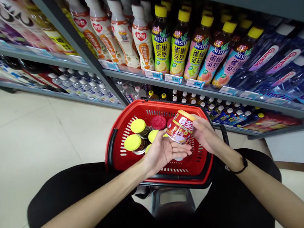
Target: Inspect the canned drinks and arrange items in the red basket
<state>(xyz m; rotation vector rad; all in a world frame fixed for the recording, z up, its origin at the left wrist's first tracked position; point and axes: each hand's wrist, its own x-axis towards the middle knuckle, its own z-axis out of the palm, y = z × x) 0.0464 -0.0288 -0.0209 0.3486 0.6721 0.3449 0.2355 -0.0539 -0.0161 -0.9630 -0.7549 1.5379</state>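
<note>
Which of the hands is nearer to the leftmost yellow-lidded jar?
Left. The left hand is open, palm up, just to the right of that jar; the right hand is farther right, holding the red can.

A red basket (123,116) carried several yellow-lidded jars (132,143) and a red-topped container (158,122) within its slotted walls. Beyond it, a grey shelf (136,75) bore white-capped bottles (143,41), yellow-capped bottles (179,44) and blue bottles (281,66), with price labels (174,79) along its edge.
</note>
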